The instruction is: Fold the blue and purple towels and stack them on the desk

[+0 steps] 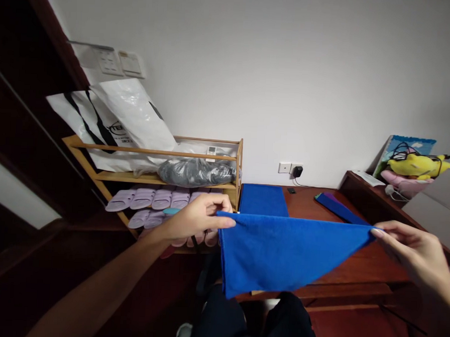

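Note:
A blue cloth (pixel 281 252) hangs stretched between my two hands, its top edge nearly level. My left hand (pixel 203 212) pinches the upper left corner between thumb and fingers. At the upper right corner, my right hand (pixel 413 244) has the cloth pinched in the same way. The cloth narrows towards the right and hangs lowest at its left side. Behind it, a folded blue cloth (pixel 264 200) lies on the reddish-brown desk (pixel 306 198). More blue fabric (pixel 339 207), with some purple, rests farther right on the desk.
On the left, a wooden rack (pixel 152 179) carries white bags (pixel 133 113), a plastic-wrapped dark bundle (pixel 196 173) and several lilac slippers (pixel 144 198). A black plug (pixel 297 171) sits in the wall socket. A yellow plush toy (pixel 413 166) lies on the raised shelf at right.

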### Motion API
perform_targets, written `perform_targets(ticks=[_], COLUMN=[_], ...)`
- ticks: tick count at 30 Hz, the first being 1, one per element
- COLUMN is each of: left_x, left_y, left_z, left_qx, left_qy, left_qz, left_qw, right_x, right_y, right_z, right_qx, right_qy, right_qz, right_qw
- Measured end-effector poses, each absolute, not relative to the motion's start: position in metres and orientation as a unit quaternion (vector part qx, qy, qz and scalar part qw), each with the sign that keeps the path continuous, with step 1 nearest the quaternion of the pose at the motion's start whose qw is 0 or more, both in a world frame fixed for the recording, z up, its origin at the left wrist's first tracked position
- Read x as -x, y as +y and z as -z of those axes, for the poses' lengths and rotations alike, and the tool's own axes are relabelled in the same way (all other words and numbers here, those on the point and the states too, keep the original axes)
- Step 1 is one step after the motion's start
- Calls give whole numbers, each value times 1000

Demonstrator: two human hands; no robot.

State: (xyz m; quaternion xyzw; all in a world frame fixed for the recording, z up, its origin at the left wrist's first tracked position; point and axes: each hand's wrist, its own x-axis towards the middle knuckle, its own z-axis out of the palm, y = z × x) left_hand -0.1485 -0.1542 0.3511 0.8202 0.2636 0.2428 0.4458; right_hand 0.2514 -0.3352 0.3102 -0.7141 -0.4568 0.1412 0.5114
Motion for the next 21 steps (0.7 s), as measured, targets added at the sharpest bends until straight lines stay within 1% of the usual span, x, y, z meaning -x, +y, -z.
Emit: perform_targets(ticks=[4,7,10,15,21], left_x=[143,135,122,90,59], left_y=[-137,-109,-74,-20,18], left_z=[-326,-285,-234,-161,-104], left_qx=[-778,-760,-728,-704,-710], left_qy=[275,289,344,436,538], left_qz=[-283,-298,-316,-337,-311], left_qw=[488,500,502,448,331], right_x=[-253,-265,-276,-280,-277], right_y=[-299,-261,-218,-150,-98], right_z=[-299,-272,-229,-152,-86], right_qx=[690,666,657,680,719], right_qy=[-455,-472,-463,-422,-395], right_qz=[-243,-303,-345,-340,-303], right_qw=[508,491,485,495,485])
